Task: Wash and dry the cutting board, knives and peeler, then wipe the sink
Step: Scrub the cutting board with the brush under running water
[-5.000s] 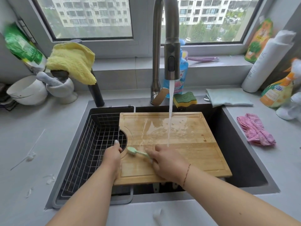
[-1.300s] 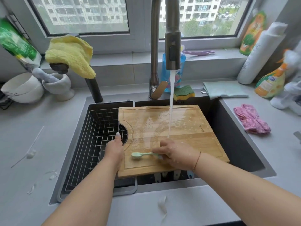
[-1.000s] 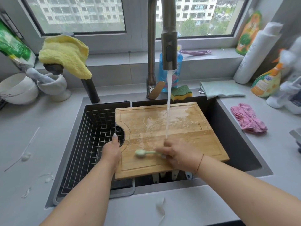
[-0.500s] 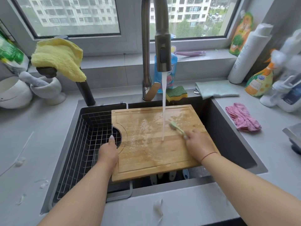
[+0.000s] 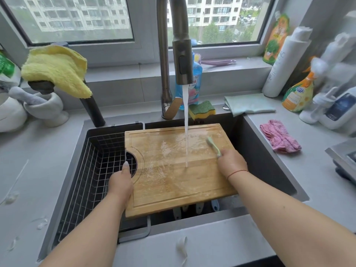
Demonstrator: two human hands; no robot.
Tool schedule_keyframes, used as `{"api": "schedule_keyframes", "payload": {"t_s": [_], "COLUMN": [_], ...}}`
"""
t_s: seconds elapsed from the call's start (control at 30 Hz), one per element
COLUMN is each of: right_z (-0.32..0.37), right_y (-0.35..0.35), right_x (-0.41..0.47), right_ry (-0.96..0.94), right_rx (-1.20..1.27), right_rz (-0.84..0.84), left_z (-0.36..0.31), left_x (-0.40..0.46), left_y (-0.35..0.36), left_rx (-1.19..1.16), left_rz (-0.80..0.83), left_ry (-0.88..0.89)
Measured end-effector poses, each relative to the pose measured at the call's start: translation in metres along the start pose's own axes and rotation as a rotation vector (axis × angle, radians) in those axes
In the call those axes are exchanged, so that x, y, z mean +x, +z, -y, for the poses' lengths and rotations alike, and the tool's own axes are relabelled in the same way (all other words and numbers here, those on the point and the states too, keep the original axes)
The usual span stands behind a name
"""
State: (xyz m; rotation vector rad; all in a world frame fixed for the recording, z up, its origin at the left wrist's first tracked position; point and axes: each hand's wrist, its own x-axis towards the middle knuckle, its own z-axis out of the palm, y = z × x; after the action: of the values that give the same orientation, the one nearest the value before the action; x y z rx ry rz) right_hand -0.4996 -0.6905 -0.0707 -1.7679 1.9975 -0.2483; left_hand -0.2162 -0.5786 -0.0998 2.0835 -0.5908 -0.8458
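A wet, soapy wooden cutting board (image 5: 173,170) lies across the dark sink (image 5: 265,166), under water running from the tall faucet (image 5: 183,60). My left hand (image 5: 121,182) grips the board's left edge beside its round cut-out. My right hand (image 5: 232,163) holds a small green brush (image 5: 212,144), whose head rests on the board's far right part. Several pale utensil handles (image 5: 198,207) poke out from under the board's near edge; their blades are hidden.
A wire basket (image 5: 96,170) fills the sink's left half. Behind the sink stand a yellow-green sponge (image 5: 201,109), a blue bottle (image 5: 194,81) and a folded pale green cloth (image 5: 248,104). A pink cloth (image 5: 279,135) and bottles (image 5: 296,95) sit at right; a yellow towel (image 5: 55,68) hangs at left.
My right hand has moved the brush from the board's near left part to its far right part. The left hand has kept its hold and the water keeps running.
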Motion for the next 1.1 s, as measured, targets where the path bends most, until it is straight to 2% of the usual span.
{"api": "schedule_keyframes", "payload": {"t_s": [0.1, 0.2, 0.27, 0.37, 0.47, 0.53, 0.6, 0.67, 0.73, 0.93, 1.1], "right_z": [-0.007, 0.022, 0.035, 0.033, 0.023, 0.031, 0.045, 0.056, 0.055, 0.012, 0.033], "right_y": [0.003, 0.016, 0.022, 0.012, 0.002, 0.006, 0.012, 0.012, 0.004, -0.019, 0.002], "right_x": [-0.005, -0.022, -0.019, 0.004, 0.012, 0.004, -0.003, 0.004, 0.023, 0.057, 0.036], "right_ry": [0.032, -0.164, -0.272, -0.155, -0.032, -0.127, -0.27, -0.32, -0.264, 0.075, -0.208], "right_rx": [-0.026, -0.014, -0.071, -0.03, 0.0, -0.011, 0.021, 0.027, -0.017, -0.145, -0.081], "right_rz": [-0.046, 0.084, 0.101, 0.089, 0.006, 0.019, 0.108, 0.137, 0.088, -0.059, 0.02], "left_z": [-0.004, -0.005, -0.004, -0.004, -0.004, -0.003, -0.003, -0.003, -0.003, -0.002, -0.003], "left_x": [-0.003, -0.004, -0.005, -0.005, -0.005, -0.004, -0.003, -0.004, -0.005, -0.005, -0.005], "left_y": [0.0, 0.0, -0.001, -0.002, -0.002, -0.002, -0.002, -0.002, -0.002, -0.003, -0.002], "left_rx": [0.058, 0.083, 0.076, 0.06, 0.05, 0.033, 0.018, 0.02, 0.014, 0.034, 0.012], "left_rz": [-0.021, -0.005, -0.004, -0.003, 0.013, 0.021, 0.028, 0.037, 0.039, 0.031, 0.023], "left_ry": [0.013, 0.018, 0.01, -0.014, -0.019, -0.019, -0.024, -0.015, -0.008, 0.001, -0.009]}}
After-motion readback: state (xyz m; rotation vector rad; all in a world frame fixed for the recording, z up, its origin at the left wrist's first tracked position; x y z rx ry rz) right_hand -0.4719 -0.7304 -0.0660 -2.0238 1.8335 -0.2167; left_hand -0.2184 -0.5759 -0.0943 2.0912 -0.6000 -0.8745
